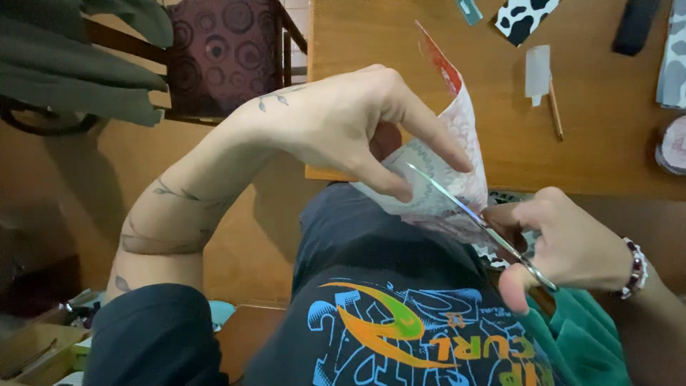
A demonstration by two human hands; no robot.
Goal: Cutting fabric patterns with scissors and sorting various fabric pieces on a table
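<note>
Left hand (pixel 350 125) pinching patterned paper sheet (pixel 446 179) over my lap, just off worktop (pixel 600 143) edge. Scissors (pixel 475 218) mid-cut, blades parted in paper. Right hand (pixel 564 246) clenched through scissor handles. I judge next: close blades, feed paper steadily.

Head camera looks steeply down, close over lap and table edge (pixel 500 187).
</note>
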